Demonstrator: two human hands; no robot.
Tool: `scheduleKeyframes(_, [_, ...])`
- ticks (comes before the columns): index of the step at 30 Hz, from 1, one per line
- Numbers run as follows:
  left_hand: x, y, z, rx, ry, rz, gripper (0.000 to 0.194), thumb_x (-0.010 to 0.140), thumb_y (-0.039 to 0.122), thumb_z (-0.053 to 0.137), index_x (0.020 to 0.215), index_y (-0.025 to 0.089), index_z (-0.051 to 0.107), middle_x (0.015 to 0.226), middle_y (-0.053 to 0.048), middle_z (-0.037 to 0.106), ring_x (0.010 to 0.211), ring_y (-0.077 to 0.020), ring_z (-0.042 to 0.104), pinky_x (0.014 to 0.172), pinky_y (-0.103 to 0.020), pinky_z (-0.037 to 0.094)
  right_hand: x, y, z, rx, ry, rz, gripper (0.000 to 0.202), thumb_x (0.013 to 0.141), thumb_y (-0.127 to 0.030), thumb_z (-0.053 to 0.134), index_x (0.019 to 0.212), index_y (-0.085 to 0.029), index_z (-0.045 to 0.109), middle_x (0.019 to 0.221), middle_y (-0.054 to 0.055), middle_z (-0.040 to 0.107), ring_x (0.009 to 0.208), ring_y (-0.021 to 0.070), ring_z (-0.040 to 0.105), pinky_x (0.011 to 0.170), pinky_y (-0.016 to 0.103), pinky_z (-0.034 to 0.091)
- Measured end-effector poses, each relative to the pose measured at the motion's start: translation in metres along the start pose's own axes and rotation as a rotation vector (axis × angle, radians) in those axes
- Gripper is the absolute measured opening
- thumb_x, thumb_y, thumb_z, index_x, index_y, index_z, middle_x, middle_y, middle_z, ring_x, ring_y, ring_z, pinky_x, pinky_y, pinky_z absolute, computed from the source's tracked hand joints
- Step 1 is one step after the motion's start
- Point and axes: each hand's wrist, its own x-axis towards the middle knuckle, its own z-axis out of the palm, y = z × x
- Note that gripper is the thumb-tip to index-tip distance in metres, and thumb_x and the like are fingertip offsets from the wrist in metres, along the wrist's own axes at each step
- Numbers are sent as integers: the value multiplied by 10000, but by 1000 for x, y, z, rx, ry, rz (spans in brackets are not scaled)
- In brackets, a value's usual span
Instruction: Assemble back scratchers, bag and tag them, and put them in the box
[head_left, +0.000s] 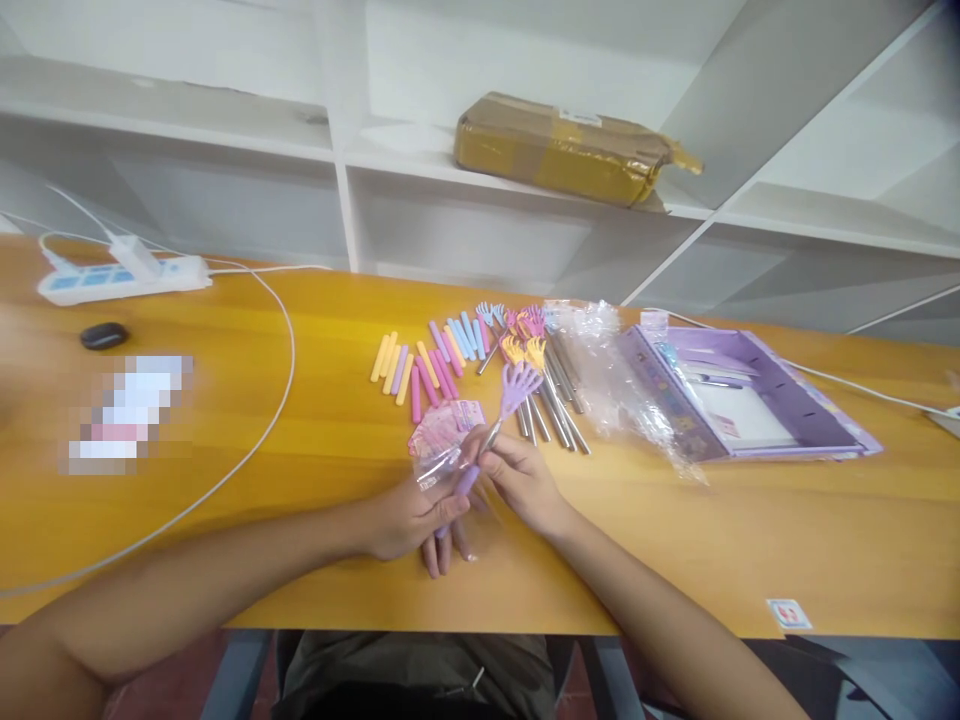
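Our left hand (pixel 409 518): fingers round purple handle (pixel 466 481) | right hand (pixel 529 487): fingers pinch scratcher (pixel 516 392) just beyond | we should keep both in line, plastic wrapper (pixel 437 472) off our fingers

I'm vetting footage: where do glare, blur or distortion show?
Head view: bright glints on the clear plastic wrap; head view: print on the pink card too soft to read; head view: mosaic blocks hide something at left; head view: the white shelf slants, perhaps camera tilt.
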Motion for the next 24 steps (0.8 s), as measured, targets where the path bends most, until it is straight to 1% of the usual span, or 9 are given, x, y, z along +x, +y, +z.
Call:
scheduleKeyframes(3, [-2,0,3,49,17,-17,665,1062,775,555,1328,179,683,1037,-188,839,577,-206,756,446,-263,549,4,1,-8,102,208,-48,476,1049,-691,650,895,-241,636,823,29,610,778,203,594,743,355,551])
scheduleKeyframes(5, [-2,2,5,24,133,102,677,1048,797,558,1255,176,730,1138,-208,837,673,-230,799,527,-313,634,6,-2,-18,135,325,-105,410,1087,-634,608,928,-257,589,807,14,546,728,189,546,674,333,513])
scheduleKeyframes(7, [0,4,4,-19,298,274,681,1045,791,574,1263,175,765,1190,-207,833,813,-270,836,616,-356,691,5,-8,-29,103,362,-146,379,1123,-601,539,942,-268,550,780,-5,488,644,172,489,586,316,453])
scheduleKeyframes(10, [5,6,-2,-119,573,485,628,1041,743,638,1229,162,783,1205,-183,834,1028,-320,835,697,-371,717,0,-15,-46,-157,279,-136,404,1157,-592,468,954,-264,589,718,-23,449,546,156,412,519,319,361])
scheduleKeyframes(12, [9,7,-7,-196,686,551,552,1045,684,683,1224,171,783,1215,-152,832,1120,-310,818,808,-382,727,-2,-17,-56,-440,200,-160,423,1171,-568,458,959,-249,638,712,-9,498,569,160,452,565,330,375])
scheduleKeyframes(15, [15,9,-13,-260,703,603,482,1061,622,706,1225,178,800,1232,-134,828,1190,-285,799,984,-395,696,-2,-15,-68,-801,72,-252,440,1177,-542,468,919,-238,654,755,24,606,641,168,536,632,334,387])
scheduleKeyframes(17, [17,9,-16,-275,708,631,482,1048,620,731,1210,173,813,1237,-132,829,1175,-275,803,968,-370,690,0,-14,-75,-925,-16,-260,467,1176,-549,469,877,-236,646,765,35,644,655,169,563,633,330,374])
scheduleKeyframes(20, [18,9,-18,-287,730,612,480,1019,627,767,1196,184,821,1252,-117,830,1125,-249,812,860,-310,688,3,-13,-81,-985,-85,-204,537,1183,-580,418,842,-235,648,777,51,669,686,181,604,648,326,381])
scheduleKeyframes(24, [18,11,-18,-275,676,552,520,1022,661,739,1211,181,806,1244,-140,836,1165,-277,804,888,-355,689,5,-12,-80,-981,-135,-142,579,1183,-619,379,870,-231,674,825,69,712,735,194,643,689,320,414])
